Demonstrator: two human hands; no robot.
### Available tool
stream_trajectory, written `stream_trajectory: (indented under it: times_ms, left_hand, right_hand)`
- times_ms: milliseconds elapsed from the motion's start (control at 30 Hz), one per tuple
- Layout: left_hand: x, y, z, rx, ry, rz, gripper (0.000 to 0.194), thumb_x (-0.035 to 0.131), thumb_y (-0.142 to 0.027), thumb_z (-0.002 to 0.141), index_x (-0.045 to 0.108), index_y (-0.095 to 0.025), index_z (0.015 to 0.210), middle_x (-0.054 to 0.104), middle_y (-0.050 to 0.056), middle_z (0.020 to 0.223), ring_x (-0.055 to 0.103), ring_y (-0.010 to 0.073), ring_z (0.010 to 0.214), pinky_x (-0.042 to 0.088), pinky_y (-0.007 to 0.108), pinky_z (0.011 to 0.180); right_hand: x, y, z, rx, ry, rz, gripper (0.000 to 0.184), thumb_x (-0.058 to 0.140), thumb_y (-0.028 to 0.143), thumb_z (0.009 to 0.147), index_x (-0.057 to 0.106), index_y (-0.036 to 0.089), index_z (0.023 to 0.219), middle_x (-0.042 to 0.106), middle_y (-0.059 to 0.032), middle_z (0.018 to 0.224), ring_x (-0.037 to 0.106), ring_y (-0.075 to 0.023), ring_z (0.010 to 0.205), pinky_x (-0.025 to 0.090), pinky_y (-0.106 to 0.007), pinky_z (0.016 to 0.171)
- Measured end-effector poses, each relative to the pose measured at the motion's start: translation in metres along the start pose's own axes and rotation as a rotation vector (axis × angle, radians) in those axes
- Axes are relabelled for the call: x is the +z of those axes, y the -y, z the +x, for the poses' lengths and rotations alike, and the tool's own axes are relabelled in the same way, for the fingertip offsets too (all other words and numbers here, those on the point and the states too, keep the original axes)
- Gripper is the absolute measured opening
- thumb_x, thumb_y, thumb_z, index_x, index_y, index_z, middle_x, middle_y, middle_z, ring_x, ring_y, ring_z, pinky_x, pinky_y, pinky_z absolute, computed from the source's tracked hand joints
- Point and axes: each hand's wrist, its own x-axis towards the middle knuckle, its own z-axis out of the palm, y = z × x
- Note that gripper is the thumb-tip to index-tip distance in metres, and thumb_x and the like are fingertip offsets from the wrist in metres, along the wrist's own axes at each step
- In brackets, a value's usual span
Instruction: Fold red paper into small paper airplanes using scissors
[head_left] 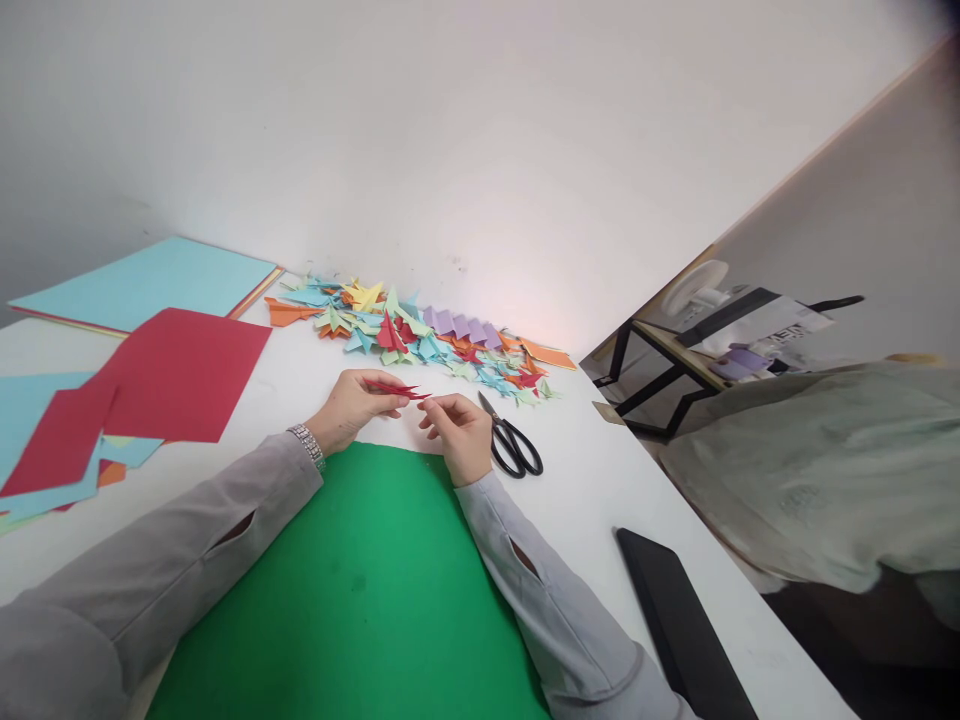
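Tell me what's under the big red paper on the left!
Light-blue paper lies under the red paper, with orange paper peeking out lower down; the rest is covered.

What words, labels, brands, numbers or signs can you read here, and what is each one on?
White bag at the right: bold dark lettering, too blurred to read for certain.
Pale green cloth at the right: a faint mark, too unclear to tell whether it is lettering.
Red folded paper, green sheet and scissors: no lettering that I can make out.
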Motion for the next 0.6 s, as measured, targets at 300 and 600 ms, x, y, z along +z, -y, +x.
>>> stream_trajectory:
  times_ms: [300, 600]
  left_hand:
    - [0.0005, 0.0001, -0.001, 0.012, 0.003, 0.07, 0.027, 0.082, -0.02, 0.05, 0.069, -0.01, 0.072, 0.069, 0.005, 0.069, 0.062, 0.0136, 0.063, 0.053, 0.027, 0.058]
    - [0.0006, -0.0007, -0.0013, 0.002, -0.008, 0.067, 0.028, 0.082, -0.02, 0.049, 0.069, -0.01, 0.071, 0.069, 0.005, 0.069, 0.062, 0.0139, 0.064, 0.053, 0.027, 0.059]
  right_hand:
    - [-0.002, -0.0005, 0.0024, 0.197, 0.014, 0.188, 0.032, 0.067, 0.045, 0.067, 0.057, 0.016, 0.055, 0.065, -0.0013, 0.063, 0.056, -0.0097, 0.048, 0.041, -0.019, 0.04]
    - [-0.0025, -0.003, 0.0051, 0.286, 0.029, 0.217, 0.036, 0.07, 0.049, 0.063, 0.058, 0.016, 0.054, 0.064, -0.0017, 0.06, 0.054, -0.0092, 0.045, 0.039, -0.019, 0.039]
